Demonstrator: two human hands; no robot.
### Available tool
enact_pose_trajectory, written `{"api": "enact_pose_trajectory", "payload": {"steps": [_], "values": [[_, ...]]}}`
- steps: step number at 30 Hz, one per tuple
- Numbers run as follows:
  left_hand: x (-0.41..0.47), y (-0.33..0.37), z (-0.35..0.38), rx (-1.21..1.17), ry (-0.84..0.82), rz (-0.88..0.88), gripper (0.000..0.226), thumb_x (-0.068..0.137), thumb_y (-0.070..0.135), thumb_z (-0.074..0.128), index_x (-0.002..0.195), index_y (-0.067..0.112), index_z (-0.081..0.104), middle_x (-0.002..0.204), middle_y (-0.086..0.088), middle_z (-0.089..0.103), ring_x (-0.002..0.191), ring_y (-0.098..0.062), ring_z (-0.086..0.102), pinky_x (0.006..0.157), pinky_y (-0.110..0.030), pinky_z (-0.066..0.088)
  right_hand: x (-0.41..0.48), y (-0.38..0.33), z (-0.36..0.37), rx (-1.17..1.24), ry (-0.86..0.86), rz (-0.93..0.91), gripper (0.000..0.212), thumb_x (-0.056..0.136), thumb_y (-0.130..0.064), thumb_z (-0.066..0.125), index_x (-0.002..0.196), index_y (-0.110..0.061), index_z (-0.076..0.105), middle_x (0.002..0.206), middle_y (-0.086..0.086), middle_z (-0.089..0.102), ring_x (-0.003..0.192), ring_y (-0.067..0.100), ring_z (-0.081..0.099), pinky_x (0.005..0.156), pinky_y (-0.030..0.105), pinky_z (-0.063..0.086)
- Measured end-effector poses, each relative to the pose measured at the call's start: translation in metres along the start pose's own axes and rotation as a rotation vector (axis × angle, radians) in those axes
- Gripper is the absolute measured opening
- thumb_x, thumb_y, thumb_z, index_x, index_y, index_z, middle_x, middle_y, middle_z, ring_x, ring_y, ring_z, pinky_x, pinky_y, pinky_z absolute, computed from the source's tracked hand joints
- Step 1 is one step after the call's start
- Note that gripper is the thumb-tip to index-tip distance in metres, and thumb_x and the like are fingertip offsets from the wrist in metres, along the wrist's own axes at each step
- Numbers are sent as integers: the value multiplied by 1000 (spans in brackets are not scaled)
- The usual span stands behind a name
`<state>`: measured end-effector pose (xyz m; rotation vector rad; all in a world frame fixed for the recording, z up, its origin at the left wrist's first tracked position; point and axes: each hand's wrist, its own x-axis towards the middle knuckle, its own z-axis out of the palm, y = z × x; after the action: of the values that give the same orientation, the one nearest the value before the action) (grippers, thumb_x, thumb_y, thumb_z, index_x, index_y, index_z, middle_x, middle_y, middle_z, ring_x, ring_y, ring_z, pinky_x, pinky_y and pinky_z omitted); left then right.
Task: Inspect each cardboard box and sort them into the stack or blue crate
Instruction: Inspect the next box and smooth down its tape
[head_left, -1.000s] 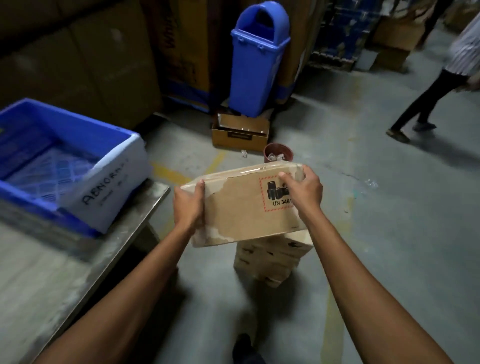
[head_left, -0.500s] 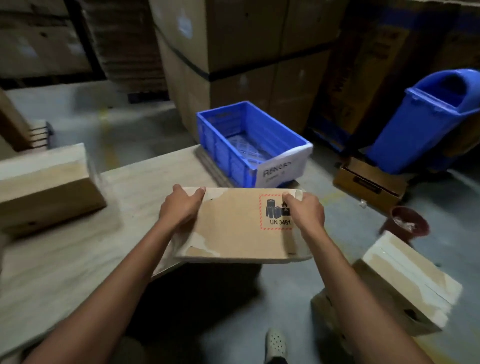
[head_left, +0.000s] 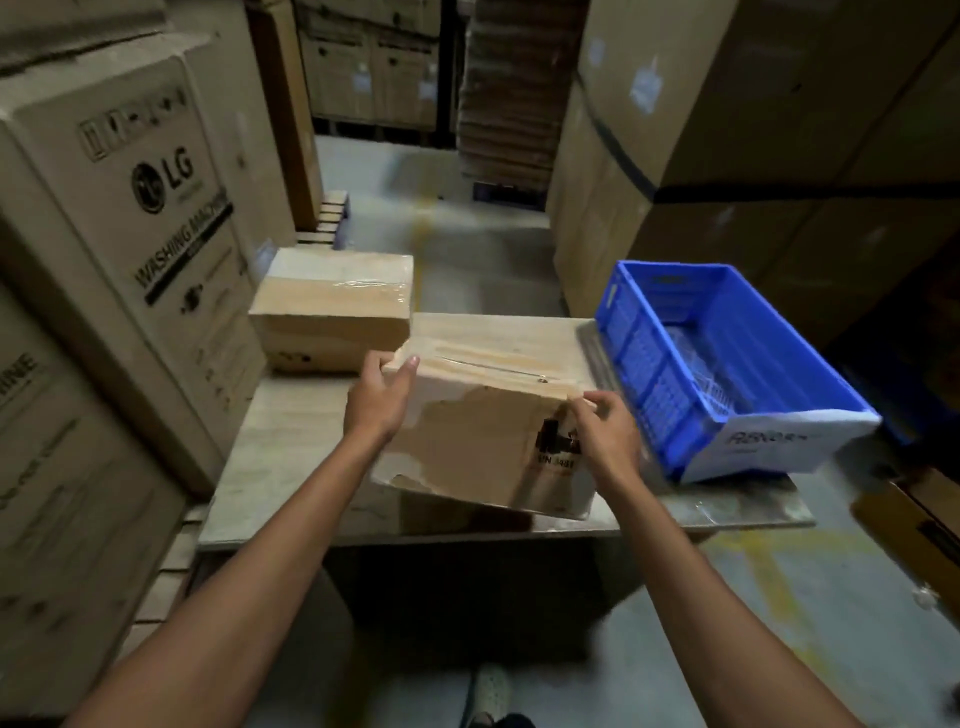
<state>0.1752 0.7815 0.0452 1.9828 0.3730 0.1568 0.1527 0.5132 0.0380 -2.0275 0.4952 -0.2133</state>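
A taped cardboard box (head_left: 483, 441) with a torn front face and a black UN 3481 battery label sits tilted over the table's front half. My left hand (head_left: 376, 402) grips its upper left corner, thumb on the front. My right hand (head_left: 605, 439) holds the upper right edge with curled fingers, covering part of the label. A second taped cardboard box (head_left: 332, 309) lies on the table behind and to the left. The blue crate (head_left: 649, 364) stands at the table's right end, with clear plastic film inside and a white paper label on its near end.
The grey table (head_left: 291, 467) ends just below the held box. A tall LG washing machine carton (head_left: 130, 234) stands close on the left. Large cartons (head_left: 727, 130) rise behind the crate. An aisle of concrete floor (head_left: 457, 249) runs ahead; another carton (head_left: 919, 525) lies at the right.
I have turned left from the floor stack to the table. The held box has come over the table, near the second box, and its top now tilts toward me.
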Motion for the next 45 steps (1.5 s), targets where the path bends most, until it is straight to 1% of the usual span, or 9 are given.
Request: {"api": "enact_pose_trajectory", "payload": {"steps": [6,15,18,23,27,30,34,39,45], "values": [[8,-61,12,55,23,-152,29,96,24,56,123,14,48,119,-12,63,78,-16,56,59,-30,44,20,44,39,8,-107,26,25,82,-41,77,98,-26,66,118,6,66,99,16,66,68,24,49],[42,-81,59,83,-103,-115,50,97,10,53,145,17,43,140,-8,57,108,-23,56,81,-28,44,75,81,47,-8,-207,1,32,85,-22,80,113,-20,65,128,5,54,113,12,61,86,20,50],[47,-91,71,168,-94,-90,56,100,11,51,153,16,37,150,-9,50,130,-30,51,99,-32,41,92,90,47,-55,-291,-25,39,85,-21,80,119,-21,63,128,5,49,110,10,58,89,13,44],[51,-107,86,418,-85,35,56,107,24,36,160,13,19,162,-15,26,145,-31,33,111,-41,35,116,92,51,-138,-434,-99,49,88,-25,77,132,-22,56,137,6,42,122,20,53,97,25,40],[54,-106,88,781,-47,262,60,104,37,33,157,12,20,167,-19,3,154,-32,-2,123,-54,9,119,94,64,-462,-385,-308,42,100,-38,58,139,-26,49,162,13,23,145,35,34,108,42,39],[48,-98,93,859,-193,470,62,98,46,38,146,9,45,159,-22,27,149,-37,21,117,-57,28,106,99,75,-718,-341,-610,54,105,-48,31,150,-21,42,168,9,15,155,32,4,122,56,19],[41,-99,92,872,-228,552,53,93,48,49,126,8,62,119,-17,54,109,-33,53,88,-46,50,89,99,95,-784,-403,-827,64,100,-54,34,143,-11,54,155,9,46,148,30,34,113,58,37],[49,-109,89,834,-247,656,55,84,32,76,130,6,61,133,-18,59,124,-35,55,102,-49,48,83,105,109,-735,-259,-868,55,97,-48,53,133,-8,63,145,12,56,141,33,46,112,58,36],[64,-95,85,788,-299,672,48,78,34,76,116,6,66,118,-14,64,109,-33,61,91,-44,53,78,88,116,-701,-158,-821,53,93,-52,57,122,-9,68,134,9,63,130,33,54,106,55,38]]}}
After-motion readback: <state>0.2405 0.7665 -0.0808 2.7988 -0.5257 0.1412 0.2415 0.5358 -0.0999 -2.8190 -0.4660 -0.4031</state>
